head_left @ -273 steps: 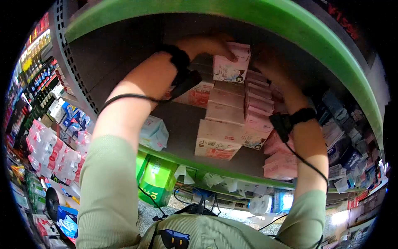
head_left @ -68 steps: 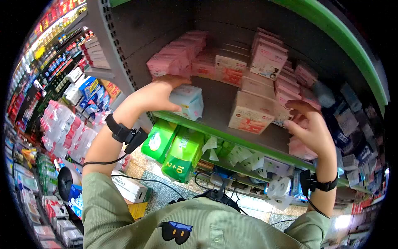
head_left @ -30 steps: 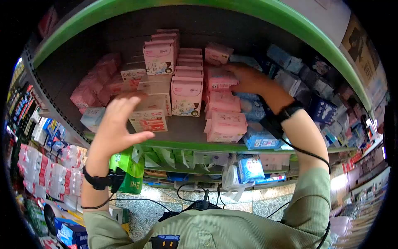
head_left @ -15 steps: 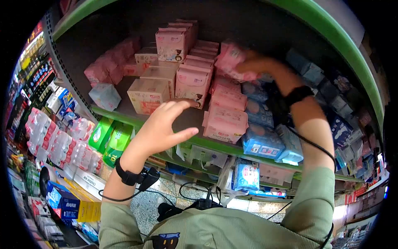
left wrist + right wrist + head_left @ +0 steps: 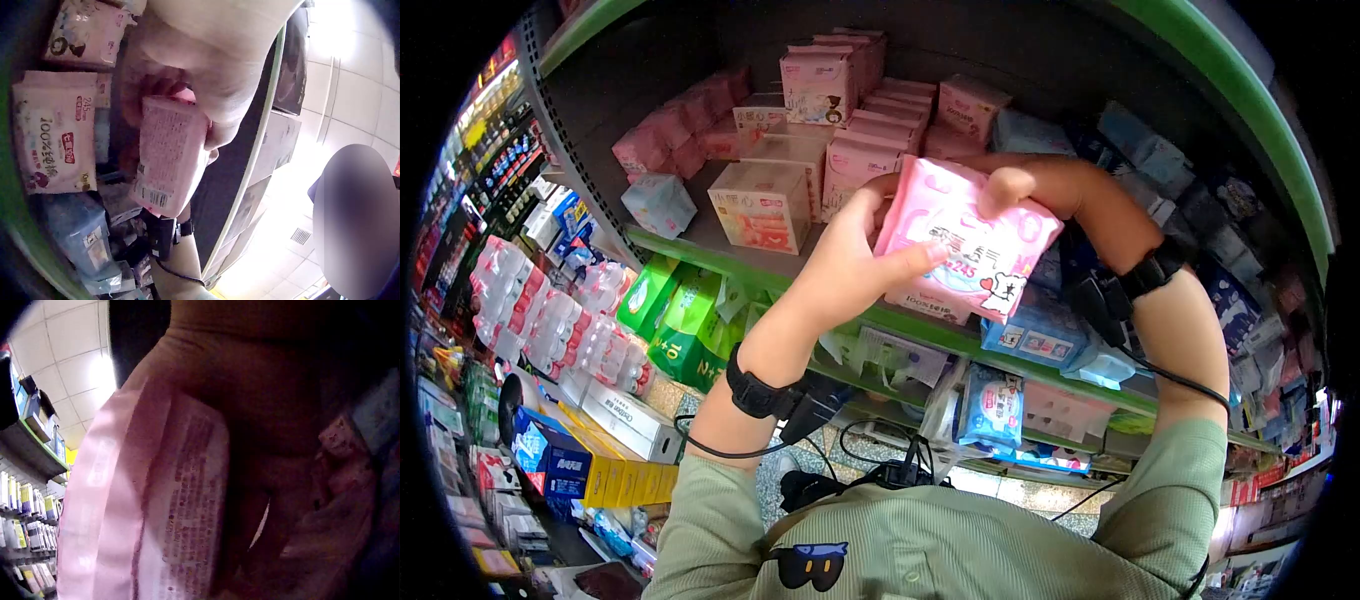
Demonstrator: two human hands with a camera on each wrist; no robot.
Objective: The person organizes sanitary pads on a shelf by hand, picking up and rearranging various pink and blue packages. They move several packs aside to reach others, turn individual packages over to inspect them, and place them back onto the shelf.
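Note:
A pink pack of sanitary pads (image 5: 975, 262), printed with 245 and a small white cartoon animal, is held up in front of the shelf in the head view. My left hand (image 5: 847, 262) grips its left side, thumb across the printed front. From the upper right my right hand (image 5: 1055, 190) holds it too, its thumb over the top edge. In the left wrist view the pack (image 5: 172, 150) shows a face of small print and a barcode. Close up in the right wrist view, the pack (image 5: 187, 494) lies against the right hand, whose fingers are mostly in shadow.
Behind the hands, a shelf with a green front edge (image 5: 700, 255) bears pink packs (image 5: 815, 85), cream boxes (image 5: 758, 215) and blue packs (image 5: 1040, 335). A small light-blue pack (image 5: 658, 205) stands at its left end. Green packs (image 5: 685, 340) hang below; bottled drinks (image 5: 550, 325) are stacked left.
My right hand has brought the pink pack from the back of the shelf forward and down. My left hand has risen from the shelf front and taken hold of it as well.

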